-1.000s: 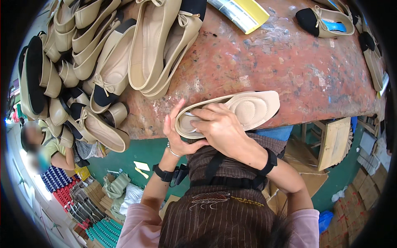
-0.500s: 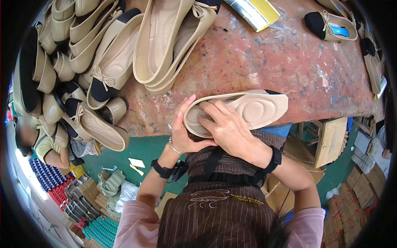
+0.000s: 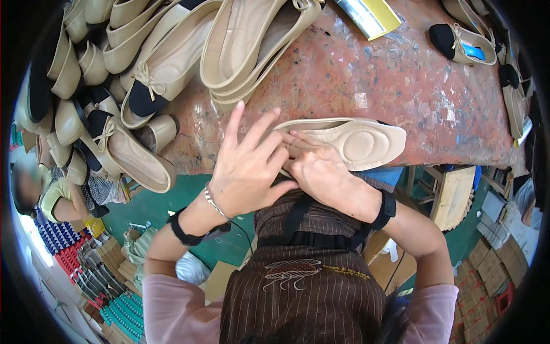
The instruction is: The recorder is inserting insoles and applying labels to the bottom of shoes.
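A beige flat shoe (image 3: 321, 122) lies sideways at the table's near edge, heel to the left. A beige cushioned insole (image 3: 362, 146) sits partly in it, with its pointed front end lying over the toe. My right hand (image 3: 322, 171) is closed, its bent fingers at the insole's heel end inside the shoe; its fingertips are partly hidden. Over the shoe's heel, my left hand (image 3: 246, 166) is open with fingers spread, close to the right fingertips. I cannot tell whether it touches the shoe.
Stacked beige flats (image 3: 240, 69) and a black-toed flat with a bow (image 3: 134, 155) crowd the left side of the worn red table (image 3: 321, 74). A yellow-edged sheet (image 3: 372, 17) lies at the back, and more shoes (image 3: 464, 46) at the far right. Another person (image 3: 66, 200) is at far left.
My left hand has let go of the shoe's heel and spread its fingers above it. The right hand stays inside the shoe, its fingers more bent. The view has shifted slightly.
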`<action>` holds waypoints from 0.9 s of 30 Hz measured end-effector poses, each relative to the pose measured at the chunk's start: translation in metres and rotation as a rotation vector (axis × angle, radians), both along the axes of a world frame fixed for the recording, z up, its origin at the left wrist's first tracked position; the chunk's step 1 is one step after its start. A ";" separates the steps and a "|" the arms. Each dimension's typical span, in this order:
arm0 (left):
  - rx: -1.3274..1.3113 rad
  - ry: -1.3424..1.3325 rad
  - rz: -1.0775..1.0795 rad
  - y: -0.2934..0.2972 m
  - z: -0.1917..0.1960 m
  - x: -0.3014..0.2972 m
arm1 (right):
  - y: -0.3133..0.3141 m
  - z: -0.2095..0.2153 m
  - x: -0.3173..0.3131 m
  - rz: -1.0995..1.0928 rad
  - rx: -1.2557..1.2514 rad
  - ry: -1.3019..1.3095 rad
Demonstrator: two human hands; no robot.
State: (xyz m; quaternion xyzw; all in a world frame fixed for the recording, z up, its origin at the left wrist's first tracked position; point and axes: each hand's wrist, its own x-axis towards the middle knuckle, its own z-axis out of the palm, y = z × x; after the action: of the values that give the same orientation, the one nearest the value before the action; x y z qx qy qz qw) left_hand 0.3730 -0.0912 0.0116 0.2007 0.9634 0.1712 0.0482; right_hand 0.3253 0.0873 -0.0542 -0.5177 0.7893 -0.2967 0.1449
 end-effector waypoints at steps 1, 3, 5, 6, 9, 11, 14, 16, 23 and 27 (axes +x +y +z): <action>-0.230 -0.101 -0.014 0.008 0.007 -0.003 | -0.001 -0.001 0.002 -0.001 0.001 0.000; -0.521 0.151 -0.075 0.017 -0.014 0.003 | -0.001 -0.001 0.008 -0.080 0.025 0.068; -0.606 0.052 -0.172 0.020 -0.015 -0.003 | 0.013 0.004 0.010 -0.111 0.018 0.106; -0.580 0.004 -0.144 0.019 -0.014 -0.002 | 0.029 0.006 0.012 -0.171 0.079 0.142; -0.516 0.046 -0.097 0.015 -0.017 -0.003 | 0.046 0.008 0.017 -0.268 0.157 0.248; -0.450 0.066 -0.100 0.010 -0.017 -0.003 | 0.034 0.013 0.022 -0.246 0.268 0.369; -0.502 0.085 -0.110 0.016 -0.018 0.000 | 0.042 0.016 0.010 -0.286 0.170 0.252; -0.401 0.057 -0.052 0.035 -0.027 0.018 | 0.051 0.018 -0.003 -0.387 0.001 0.128; -0.011 0.039 0.090 0.120 -0.029 0.026 | 0.058 0.042 -0.088 -0.973 -0.204 0.057; 0.066 -0.016 0.176 0.123 -0.036 0.024 | 0.064 0.066 -0.039 -0.635 -0.199 -0.071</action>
State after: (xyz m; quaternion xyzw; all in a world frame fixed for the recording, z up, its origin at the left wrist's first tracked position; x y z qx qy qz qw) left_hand 0.3972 0.0313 -0.0241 0.1153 0.9707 0.2079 0.0341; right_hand 0.2864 0.1511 0.0115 -0.2467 0.8730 -0.4202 0.0212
